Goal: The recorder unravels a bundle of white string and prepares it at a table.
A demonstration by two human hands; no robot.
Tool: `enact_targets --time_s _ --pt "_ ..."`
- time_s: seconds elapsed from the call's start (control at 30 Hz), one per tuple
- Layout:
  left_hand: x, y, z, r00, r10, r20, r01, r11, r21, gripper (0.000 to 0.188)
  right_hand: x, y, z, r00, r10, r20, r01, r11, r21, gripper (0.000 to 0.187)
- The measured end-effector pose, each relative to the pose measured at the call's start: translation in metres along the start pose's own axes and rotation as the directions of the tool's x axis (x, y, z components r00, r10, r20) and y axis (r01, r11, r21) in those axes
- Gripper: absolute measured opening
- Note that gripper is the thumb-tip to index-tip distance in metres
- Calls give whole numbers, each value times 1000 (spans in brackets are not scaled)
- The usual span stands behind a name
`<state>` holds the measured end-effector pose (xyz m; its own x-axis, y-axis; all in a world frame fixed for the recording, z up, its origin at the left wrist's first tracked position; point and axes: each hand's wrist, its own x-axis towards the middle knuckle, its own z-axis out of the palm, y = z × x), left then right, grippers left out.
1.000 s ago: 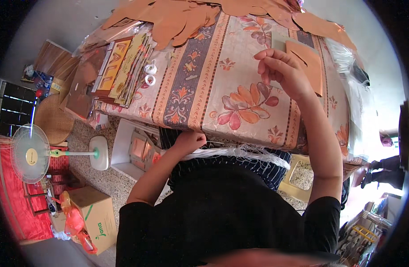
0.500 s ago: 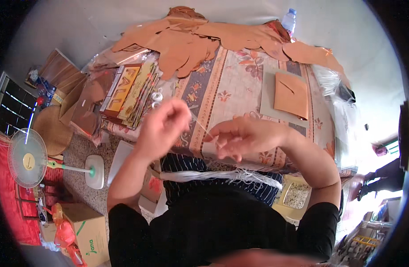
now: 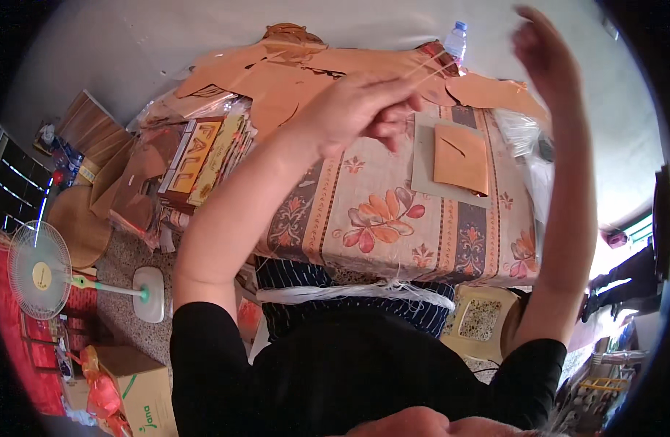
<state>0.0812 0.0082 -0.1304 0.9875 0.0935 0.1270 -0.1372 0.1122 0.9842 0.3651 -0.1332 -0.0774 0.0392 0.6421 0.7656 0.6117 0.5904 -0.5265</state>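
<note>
Stack of flat, colourful printed sheets (image 3: 200, 156) lies left of the curled left hand (image 3: 364, 109), which pinches thin pale thread (image 3: 427, 64) slanting up toward a clear, blue-capped plastic bottle (image 3: 456, 44); the blurred right hand's (image 3: 546, 54) grip I cannot tell.

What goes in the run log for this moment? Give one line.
left hand: holding thread | right hand: raised, blurred, grip unclear | tablecloth: brown folded sheet on grey board | lap: white strands
</note>
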Motion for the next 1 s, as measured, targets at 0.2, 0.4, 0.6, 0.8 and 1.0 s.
enact_targets --time_s 0.2,0.4,0.6,0.8,1.0 --pt "-29 9 -48 998 -31 -47 39 985 170 28 -73 -32 -58 713 539 -449 -327 822 467 27" --pt "-42 27 -53 998 1 -61 23 924 383 28 -148 -25 -157 783 478 -399 -187 792 581 25" --pt "-51 22 -50 991 17 -129 42 897 441 28 -174 -29 -166 841 455 -291 -164 729 665 25" --pt "-51 -1 -54 886 442 -143 8 294 956 22 -173 -63 -140 730 484 -482 -261 850 458 33" --pt "-61 44 -106 768 402 -499 -267 909 321 17 -263 -110 -169 793 597 -126 -584 802 126 16"
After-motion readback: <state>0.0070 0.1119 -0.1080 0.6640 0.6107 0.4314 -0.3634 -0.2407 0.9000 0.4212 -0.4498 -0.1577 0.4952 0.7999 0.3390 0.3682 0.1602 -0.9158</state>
